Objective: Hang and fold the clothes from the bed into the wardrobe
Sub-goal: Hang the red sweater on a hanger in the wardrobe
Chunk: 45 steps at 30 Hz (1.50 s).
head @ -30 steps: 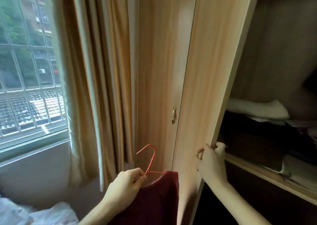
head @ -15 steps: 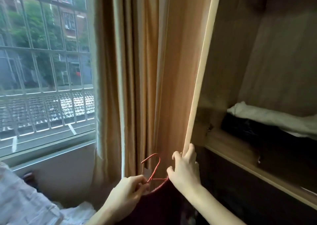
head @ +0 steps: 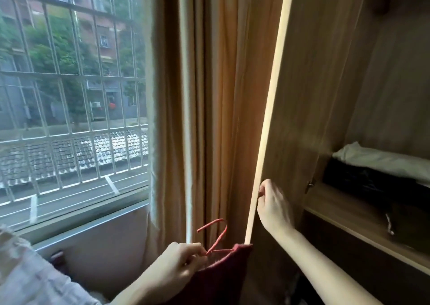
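**Hands at the wardrobe door, hanger and garment held**

Right hand (head: 272, 205): fingers curl round the front edge of the wardrobe door (head: 302, 95), with the fingertips hidden behind that edge. The door stands open, edge-on to the camera.

Left hand (head: 176, 261): thumb and fingers pinch the red wire hanger (head: 215, 237) at the base of its hook. The hook points up, in front of the tan curtain (head: 209, 95). A dark red garment (head: 221, 279) hangs on the hanger, below and right of the left hand, with its upper corner against the lower part of the door edge.

Wardrobe interior, right of the door: a wooden shelf (head: 349, 221) carries a stack of dark folded clothes (head: 363, 183) with a white folded item (head: 377, 158) on top.

Left of the curtain: a barred window (head: 69, 95). Pale fabric (head: 35, 281) lies at lower left.
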Each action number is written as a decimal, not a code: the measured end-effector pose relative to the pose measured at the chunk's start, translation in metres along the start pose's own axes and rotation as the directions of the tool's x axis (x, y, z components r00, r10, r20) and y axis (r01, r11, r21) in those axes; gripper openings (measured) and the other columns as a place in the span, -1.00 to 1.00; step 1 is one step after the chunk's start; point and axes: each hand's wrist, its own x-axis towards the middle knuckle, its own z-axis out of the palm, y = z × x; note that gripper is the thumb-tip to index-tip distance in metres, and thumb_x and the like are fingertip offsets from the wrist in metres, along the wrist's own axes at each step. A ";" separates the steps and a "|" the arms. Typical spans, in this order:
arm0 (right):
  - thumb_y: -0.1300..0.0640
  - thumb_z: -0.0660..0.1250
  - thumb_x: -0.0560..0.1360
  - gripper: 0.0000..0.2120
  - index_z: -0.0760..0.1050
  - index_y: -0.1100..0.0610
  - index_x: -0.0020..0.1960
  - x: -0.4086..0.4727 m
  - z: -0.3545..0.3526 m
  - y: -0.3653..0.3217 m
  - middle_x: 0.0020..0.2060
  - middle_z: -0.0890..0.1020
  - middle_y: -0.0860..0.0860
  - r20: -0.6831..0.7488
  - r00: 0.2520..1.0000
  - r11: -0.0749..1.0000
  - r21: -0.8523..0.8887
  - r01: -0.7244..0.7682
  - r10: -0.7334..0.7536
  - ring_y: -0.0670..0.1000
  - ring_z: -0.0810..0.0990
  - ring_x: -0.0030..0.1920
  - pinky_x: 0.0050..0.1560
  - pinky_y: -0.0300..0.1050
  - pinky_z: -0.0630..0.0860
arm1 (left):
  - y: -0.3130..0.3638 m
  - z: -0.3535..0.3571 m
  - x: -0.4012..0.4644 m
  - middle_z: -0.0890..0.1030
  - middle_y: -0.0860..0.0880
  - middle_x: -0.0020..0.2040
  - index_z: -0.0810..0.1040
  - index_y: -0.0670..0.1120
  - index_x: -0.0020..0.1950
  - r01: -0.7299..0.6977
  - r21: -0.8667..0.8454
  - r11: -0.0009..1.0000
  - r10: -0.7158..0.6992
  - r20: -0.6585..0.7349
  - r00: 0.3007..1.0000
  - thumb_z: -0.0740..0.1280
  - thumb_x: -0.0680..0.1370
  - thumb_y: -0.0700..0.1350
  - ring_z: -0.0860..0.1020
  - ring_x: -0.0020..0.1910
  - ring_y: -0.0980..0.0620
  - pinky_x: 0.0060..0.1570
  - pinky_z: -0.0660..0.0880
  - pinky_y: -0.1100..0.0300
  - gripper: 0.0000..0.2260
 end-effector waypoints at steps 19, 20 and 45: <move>-0.25 -0.02 0.59 -0.55 0.61 -0.11 0.01 -0.049 -0.103 0.073 0.01 0.63 -0.19 0.594 0.751 0.939 -0.023 -0.343 0.288 -0.17 0.56 0.07 0.23 -0.05 0.42 | 0.094 0.023 0.107 0.58 0.23 -0.35 0.61 0.08 -0.16 -0.360 -0.089 0.929 0.371 0.185 0.910 0.32 0.60 -0.05 0.53 -0.34 0.22 -0.30 0.36 0.40 -0.85; -0.26 -0.04 0.59 -0.54 0.60 -0.13 0.03 -0.053 -0.116 0.078 0.05 0.60 -0.22 0.565 0.760 0.930 -0.037 -0.366 0.322 -0.18 0.52 0.12 0.26 -0.06 0.38 | 0.103 0.029 0.114 0.59 0.24 -0.33 0.61 0.08 -0.16 -0.377 -0.113 0.919 0.392 0.179 0.902 0.32 0.60 -0.07 0.55 -0.31 0.23 -0.27 0.37 0.41 -0.85; -0.35 -0.08 0.53 -0.46 0.53 -0.05 -0.19 -0.082 -0.449 0.277 -0.24 0.55 -0.15 -0.209 0.971 0.453 -0.859 -0.237 0.112 -0.11 0.62 -0.26 -0.42 -0.14 0.50 | 0.406 0.187 0.329 0.46 0.23 -0.22 0.44 0.07 0.13 -0.917 -0.039 0.397 0.892 0.250 0.376 0.33 0.51 0.02 0.44 -0.20 0.28 -0.11 0.38 0.30 -0.78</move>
